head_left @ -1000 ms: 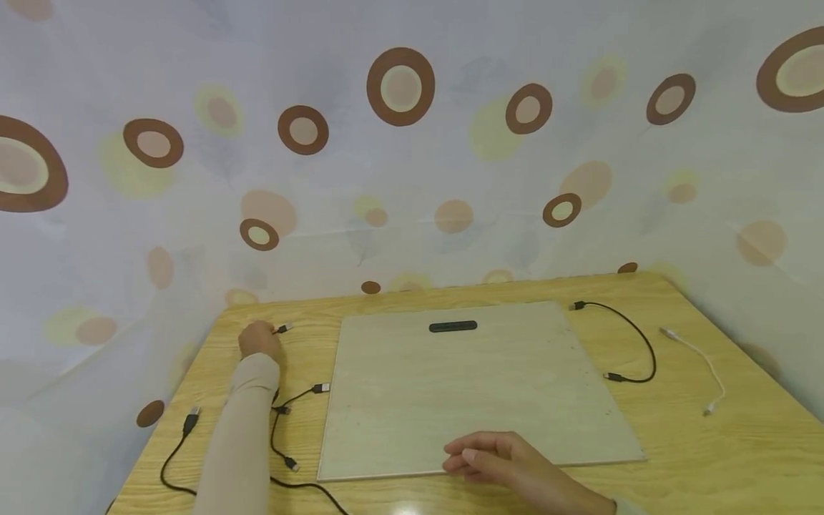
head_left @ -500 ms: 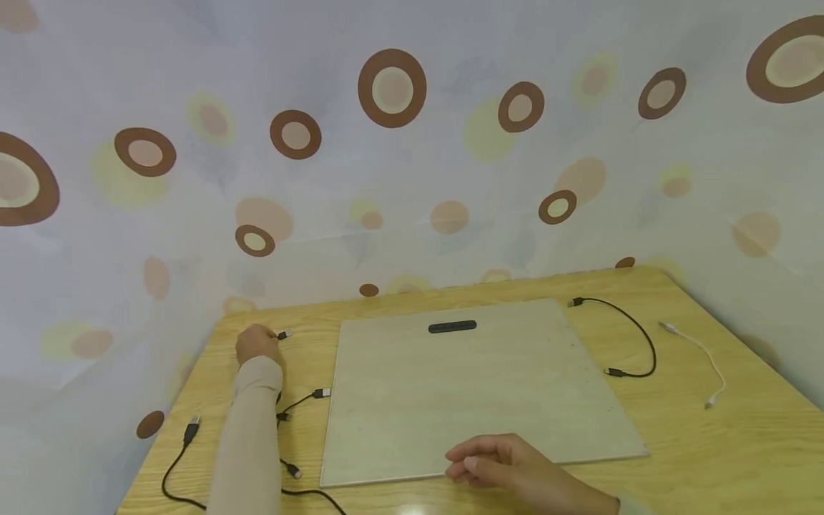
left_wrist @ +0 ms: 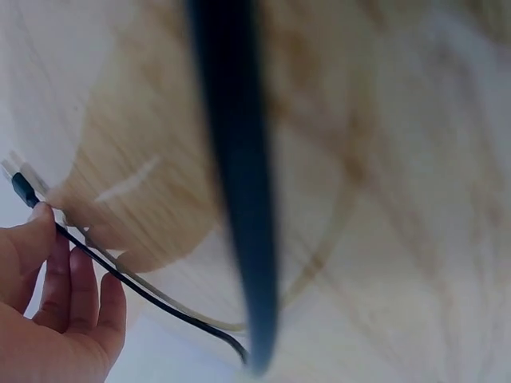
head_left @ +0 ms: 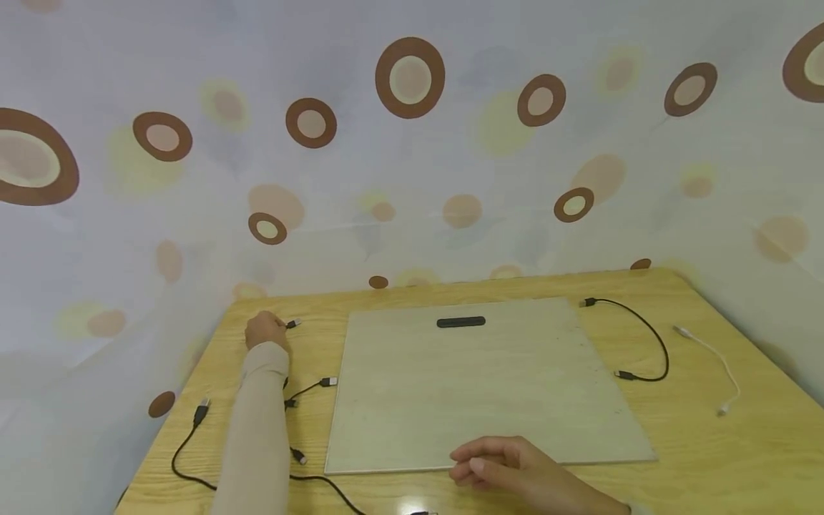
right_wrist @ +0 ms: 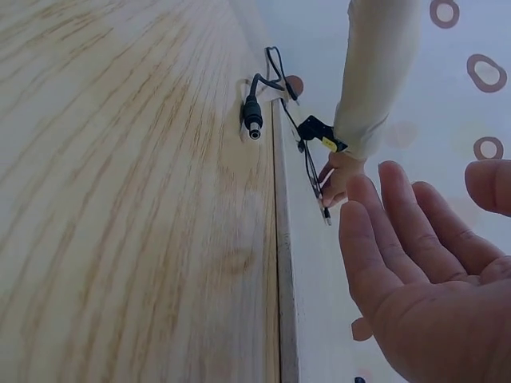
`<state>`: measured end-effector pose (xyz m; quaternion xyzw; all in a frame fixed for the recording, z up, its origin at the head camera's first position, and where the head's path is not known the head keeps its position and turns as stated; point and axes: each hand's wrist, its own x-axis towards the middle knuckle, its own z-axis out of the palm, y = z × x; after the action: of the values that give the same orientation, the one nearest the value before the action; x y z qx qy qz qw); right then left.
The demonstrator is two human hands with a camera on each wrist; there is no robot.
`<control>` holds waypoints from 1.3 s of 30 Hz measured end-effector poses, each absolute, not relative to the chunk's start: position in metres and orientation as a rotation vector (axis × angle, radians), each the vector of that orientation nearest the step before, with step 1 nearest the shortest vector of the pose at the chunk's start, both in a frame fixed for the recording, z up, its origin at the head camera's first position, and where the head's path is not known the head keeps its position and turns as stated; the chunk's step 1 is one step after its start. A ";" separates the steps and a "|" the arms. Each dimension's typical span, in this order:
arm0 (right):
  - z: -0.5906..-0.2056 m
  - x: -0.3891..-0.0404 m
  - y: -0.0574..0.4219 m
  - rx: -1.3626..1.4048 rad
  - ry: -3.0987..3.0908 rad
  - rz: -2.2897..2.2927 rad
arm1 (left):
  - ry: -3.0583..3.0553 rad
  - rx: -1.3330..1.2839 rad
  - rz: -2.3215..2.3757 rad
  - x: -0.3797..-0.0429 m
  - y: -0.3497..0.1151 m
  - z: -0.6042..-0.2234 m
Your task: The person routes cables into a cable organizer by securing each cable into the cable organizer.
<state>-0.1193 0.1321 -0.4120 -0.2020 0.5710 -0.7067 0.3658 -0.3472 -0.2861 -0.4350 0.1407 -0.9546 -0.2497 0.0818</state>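
At the far left of the table in the head view, my left hand (head_left: 266,330) pinches a black USB cable just behind its plug (head_left: 293,323). In the left wrist view, thumb and fingertips of the left hand (left_wrist: 60,287) meet on the thin black cord (left_wrist: 152,299), with the metal-tipped plug (left_wrist: 22,187) beyond them. My right hand (head_left: 508,468) holds nothing and hovers by the front edge of the pale board (head_left: 463,393). Its fingers look relaxed and slightly bent in the right wrist view. The left forearm hides part of the cables beneath it.
A black bar (head_left: 460,322) lies at the board's back. On the right are a short black cable (head_left: 663,350) and a white cable (head_left: 717,361). More black cable ends lie on the left, including a large USB plug (head_left: 202,413). A barrel plug (right_wrist: 253,120) is near the front.
The head view has shifted slightly. My left hand keeps its pinch on the USB cable at about the same spot, and my right hand stays by the board's front edge.
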 end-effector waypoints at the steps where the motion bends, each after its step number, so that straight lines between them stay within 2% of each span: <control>1: -0.412 -0.119 0.133 -0.519 1.478 -1.814 | -2.855 0.418 -0.741 -0.347 -0.286 -0.434; 14: -0.409 -0.120 0.133 -0.500 1.472 -1.818 | -2.815 0.336 -0.649 -0.355 -0.294 -0.430; 22: -0.412 -0.119 0.133 -0.542 1.464 -1.832 | -2.633 0.333 -0.725 -0.361 -0.298 -0.410; 39: -0.415 -0.116 0.132 -0.501 1.457 -1.815 | -2.507 0.305 -0.747 -0.351 -0.300 -0.373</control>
<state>-0.1161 0.1320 -0.4150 -0.1952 0.5683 -0.7080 0.3711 -0.3512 -0.3001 -0.3731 0.1120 -0.9213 -0.2746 0.2513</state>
